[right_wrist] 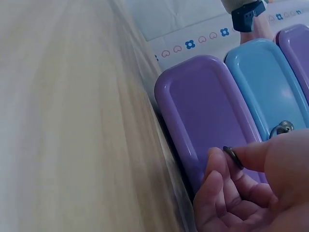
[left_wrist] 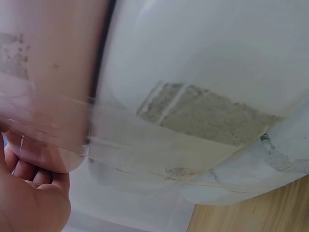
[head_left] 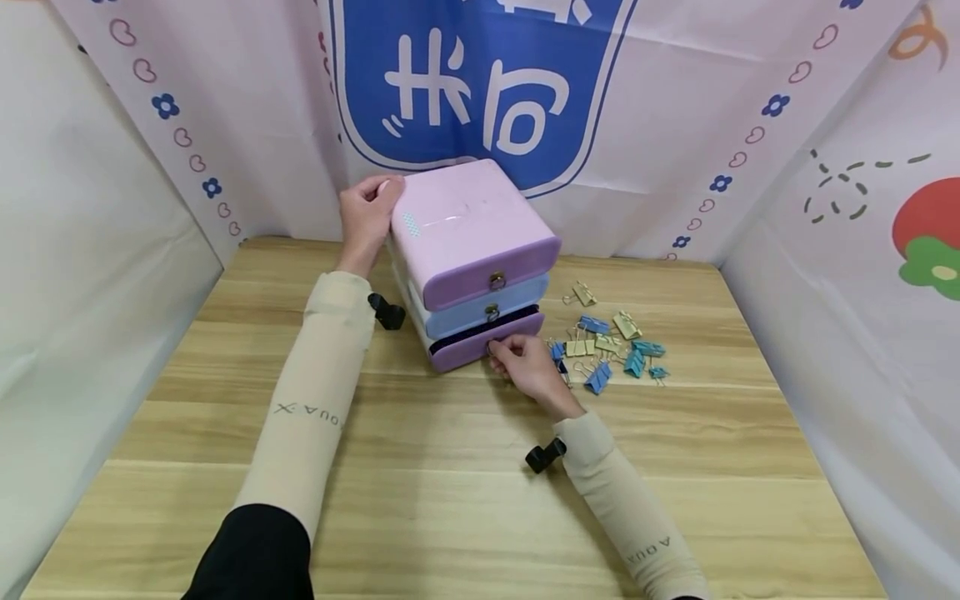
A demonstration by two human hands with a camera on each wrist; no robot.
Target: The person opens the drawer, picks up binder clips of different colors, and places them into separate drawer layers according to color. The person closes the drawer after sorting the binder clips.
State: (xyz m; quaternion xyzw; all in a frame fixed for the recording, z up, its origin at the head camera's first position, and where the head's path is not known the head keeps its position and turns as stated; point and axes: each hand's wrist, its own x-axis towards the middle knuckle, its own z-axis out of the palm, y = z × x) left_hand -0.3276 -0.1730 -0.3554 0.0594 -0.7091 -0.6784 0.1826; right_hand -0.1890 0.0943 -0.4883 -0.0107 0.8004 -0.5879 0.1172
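Note:
A small three-tier drawer box (head_left: 472, 229) stands on the table, with a pink top. Its top and bottom drawer fronts are purple and the middle one (head_left: 487, 307) is light blue. The bottom drawer (head_left: 450, 352) is pulled out slightly, showing a dark gap above its front. My right hand (head_left: 528, 367) pinches that drawer's metal ring pull (right_wrist: 233, 157) between thumb and fingers. At the rear left top corner, my left hand (head_left: 367, 217) grips the box, thumb on top. In the left wrist view its curled fingers (left_wrist: 43, 176) are partly hidden by the casing.
Several binder clips in yellow, blue and teal (head_left: 597, 377) lie loosely to the right of the box. A printed cloth backdrop (head_left: 637, 208) hangs right behind it, and white side sheets (head_left: 90, 250) border the wooden table (head_left: 450, 500).

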